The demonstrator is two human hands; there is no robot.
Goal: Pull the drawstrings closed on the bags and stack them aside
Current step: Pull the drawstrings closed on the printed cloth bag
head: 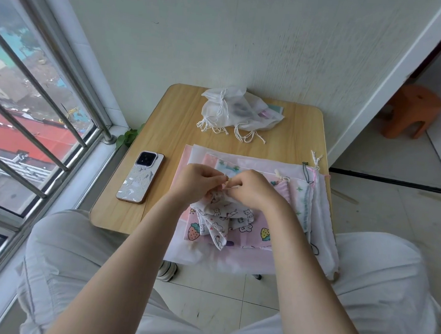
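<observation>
- Head view: the left hand [196, 182] and right hand [251, 190] meet knuckle to knuckle over the mouth of the cat-print bag [222, 217], fingers of both curled in and pinching the gathered top; the cord itself is too small to make out between the fingertips
- The cat-print bag hangs bunched below the hands, its lower corner drooping onto the flat stack of open bags [260, 166], which I take as the landmark here; what the cat-print bag holds, if anything, cannot be seen
- The flat stack fills the near right part of the wooden table [170, 127], its cords [315, 159] spilling off its far right corner; a strawberry-print bag [195, 231] shows at its near left edge under the held bag
- Beyond the flat stack, toward the wall, lies the pile of closed white bags [239, 108] with knotted strings trailing toward the stack; something dark shows faintly through the sheer fabric, unidentifiable
- Left of the flat stack, well apart from it, a phone [141, 177] lies face down
- Risks, as I judge them: an uneven pull could draw one cord end out of its channel or leave the mouth half gathered; the near edge of the stack overhangs the table, so a drag from the drooping fabric could slide the top sheets off
</observation>
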